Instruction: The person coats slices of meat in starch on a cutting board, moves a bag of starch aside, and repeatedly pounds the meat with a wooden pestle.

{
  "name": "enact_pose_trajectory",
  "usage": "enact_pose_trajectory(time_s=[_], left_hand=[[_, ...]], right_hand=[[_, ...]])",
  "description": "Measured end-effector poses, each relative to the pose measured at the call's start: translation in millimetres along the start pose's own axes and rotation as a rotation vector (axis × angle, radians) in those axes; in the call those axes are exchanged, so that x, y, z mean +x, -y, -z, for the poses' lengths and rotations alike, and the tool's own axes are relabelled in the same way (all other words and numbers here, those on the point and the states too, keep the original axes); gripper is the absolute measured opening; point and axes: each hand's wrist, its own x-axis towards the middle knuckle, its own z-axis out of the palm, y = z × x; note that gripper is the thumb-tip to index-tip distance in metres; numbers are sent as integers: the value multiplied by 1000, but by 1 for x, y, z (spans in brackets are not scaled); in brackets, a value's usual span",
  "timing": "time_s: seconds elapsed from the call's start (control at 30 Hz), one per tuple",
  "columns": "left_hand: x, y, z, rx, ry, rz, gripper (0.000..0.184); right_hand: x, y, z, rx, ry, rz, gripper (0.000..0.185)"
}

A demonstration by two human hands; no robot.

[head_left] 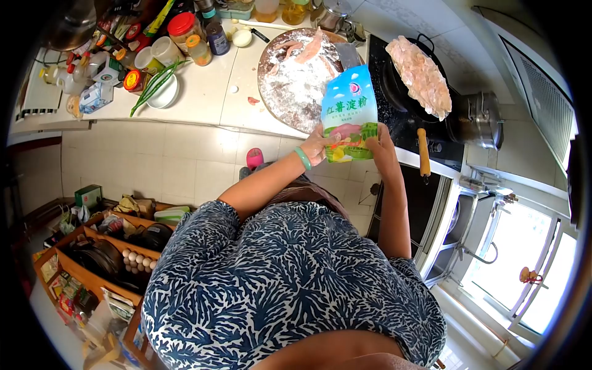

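Between my two hands is a blue-and-green bag of sweet potato starch (349, 114), its printed side facing me. My left hand (317, 147), with a green bangle at the wrist, grips its lower left corner. The lower right side is in my right hand (383, 150). Just beyond the bag lies a round chopping board (271, 112) dusted with white powder. Pieces of raw pale-pink meat (310, 48) rest on it. A grey metal blade (349, 55) is partly hidden behind the bag's top. Many thin pale-pink slices (419, 77) lie heaped over the black pan on the stove.
A wooden pan handle (423, 151) points toward me beside a steel pot (476, 120). On the left counter, green onions (155, 89) lie across a white bowl (166, 95), near several jars and a red-lidded container (183, 28). Behind my left side stands a wooden shelf (80, 271).
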Motion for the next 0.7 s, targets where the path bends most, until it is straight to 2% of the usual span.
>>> enact_pose_trajectory(time_s=[0.07,0.2,0.3,0.37,0.4,0.53,0.7], left_hand=[[2,1,0,-17,15,12,52],[7,-3,1,40,50,16,39],[10,-5,3,16,69,24,40],[13,-2,8,8,56,32,43],[15,0,10,-11,-9,43,43],[23,5,7,-66,-221,56,47],[30,5,-1,-173,-265,81,53]], right_hand=[[0,18,-3,-55,78,-49,38],[9,24,-9,-200,92,-69,36],[12,33,-12,-255,128,-74,42],[13,35,-15,-427,102,7,41],[14,37,-16,-427,102,6,41],[19,48,-21,-460,104,115,30],[20,56,-28,-532,74,236,16]])
